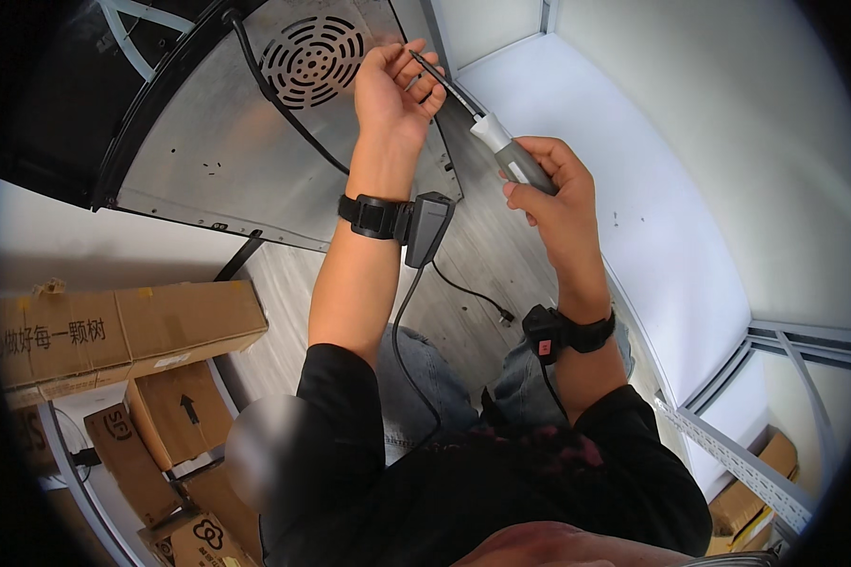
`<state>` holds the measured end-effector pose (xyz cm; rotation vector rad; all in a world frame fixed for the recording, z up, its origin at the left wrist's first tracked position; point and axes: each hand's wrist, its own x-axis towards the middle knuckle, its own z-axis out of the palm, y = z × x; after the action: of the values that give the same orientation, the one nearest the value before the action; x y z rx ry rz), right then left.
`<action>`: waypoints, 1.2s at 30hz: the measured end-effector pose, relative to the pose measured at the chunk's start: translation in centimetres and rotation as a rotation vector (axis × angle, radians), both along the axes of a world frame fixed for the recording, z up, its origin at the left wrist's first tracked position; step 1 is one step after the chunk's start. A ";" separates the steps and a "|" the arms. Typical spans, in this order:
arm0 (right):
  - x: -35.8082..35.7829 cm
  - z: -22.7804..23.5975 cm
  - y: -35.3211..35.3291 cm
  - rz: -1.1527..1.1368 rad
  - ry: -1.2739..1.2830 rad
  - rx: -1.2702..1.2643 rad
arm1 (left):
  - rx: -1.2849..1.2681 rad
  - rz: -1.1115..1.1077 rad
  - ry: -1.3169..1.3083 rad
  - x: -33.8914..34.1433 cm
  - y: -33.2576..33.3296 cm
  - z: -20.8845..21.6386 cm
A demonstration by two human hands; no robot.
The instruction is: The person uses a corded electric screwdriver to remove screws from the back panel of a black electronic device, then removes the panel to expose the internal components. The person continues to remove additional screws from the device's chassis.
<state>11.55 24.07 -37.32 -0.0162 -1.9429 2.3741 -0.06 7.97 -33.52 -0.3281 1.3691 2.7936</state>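
My right hand [556, 184] is wrapped round the grey handle of a screwdriver [514, 156]. The thin dark shaft slants up and left to my left hand [395, 90]. There the fingers are curled, palm turned up, with thumb and forefinger closed at the screwdriver's tip. Whatever small thing they pinch is too small to make out. Just behind my left hand stands a metal panel [199, 175] with a round slotted vent [312, 62]. A black cable [288, 115] hangs across this panel and passes behind my left wrist.
Cardboard boxes [184, 326] are stacked at the left, some on a shelf. A white board [652, 208] lies along the right, beside a metal shelf frame [738, 463]. A plug on a thin cable [504, 315] lies on the wood-look floor [284, 283]. Devices are strapped to both my wrists.
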 end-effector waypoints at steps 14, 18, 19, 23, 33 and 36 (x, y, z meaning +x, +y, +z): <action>0.0 1.7 7.8 0.003 0.039 -0.178 | -0.371 -0.278 0.145 2.8 3.9 -5.5; -0.1 1.7 14.9 -0.020 0.097 0.192 | -0.501 -0.554 0.212 3.7 9.2 -9.8; 0.0 0.8 16.3 -0.023 0.085 0.211 | -0.525 -0.611 0.227 3.9 10.5 -11.2; 0.2 -6.6 20.1 -0.072 -0.075 0.361 | -0.568 -0.808 0.145 4.6 15.4 -18.7; 2.6 -26.1 22.1 -0.395 -0.223 0.471 | -0.782 -0.908 0.218 8.0 24.5 -32.2; 3.4 -27.8 22.5 -0.428 -0.321 0.433 | -0.878 -0.878 0.296 8.5 25.6 -33.6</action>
<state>14.97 46.58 -65.10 -0.7442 -2.2626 1.7315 8.40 33.60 -67.09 0.5816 2.0538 1.4835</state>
